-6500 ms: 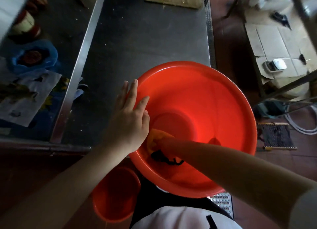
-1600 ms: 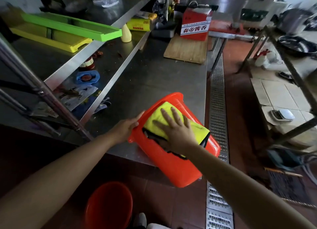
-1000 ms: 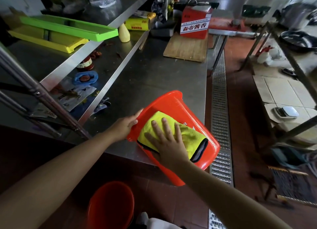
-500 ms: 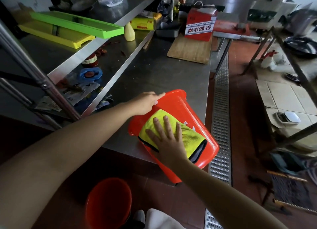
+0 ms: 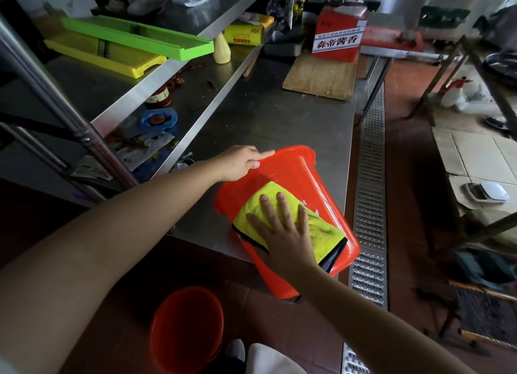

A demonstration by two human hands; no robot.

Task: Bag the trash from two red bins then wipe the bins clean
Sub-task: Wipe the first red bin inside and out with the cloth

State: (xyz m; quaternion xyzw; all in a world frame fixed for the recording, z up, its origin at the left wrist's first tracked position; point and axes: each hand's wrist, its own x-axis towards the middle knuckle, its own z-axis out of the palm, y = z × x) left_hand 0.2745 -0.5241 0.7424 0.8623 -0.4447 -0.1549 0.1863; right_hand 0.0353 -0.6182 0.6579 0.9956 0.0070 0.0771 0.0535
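We have the bin (image 5: 291,177) lying on its side at the near edge of the steel table (image 5: 265,116), its closed base pointing away from us and its mouth end hanging past the table edge toward the floor. Our left hand (image 5: 240,163) holds the base end, fingers laid over the top and thumb against the side, while our right hand (image 5: 282,233) presses the cloth (image 5: 321,228) flat on the upturned wall, fingers straight and spread apart. We judge the bin light and empty, thin plastic that flexes a little under a push, with a smooth glossy skin that would slide and roll on bare steel (round walls do that), so the base rim and the mouth rim look like the safest places to take hold. The cloth is soft, folded, yellow with a dark edge, and should bunch unless we keep the palm flat on it. A second bin (image 5: 187,323) stands upright on the floor below, near our feet, where the overhanging bin could drop onto it if our left hand slips. Farther up the table lie a board (image 5: 321,77) and a red box (image 5: 338,37), well apart from us; the shelf (image 5: 156,99) to the left carries a blue lid (image 5: 159,119), wrappers and trays, none in our way. A floor grate (image 5: 369,205) runs along the table's right side.
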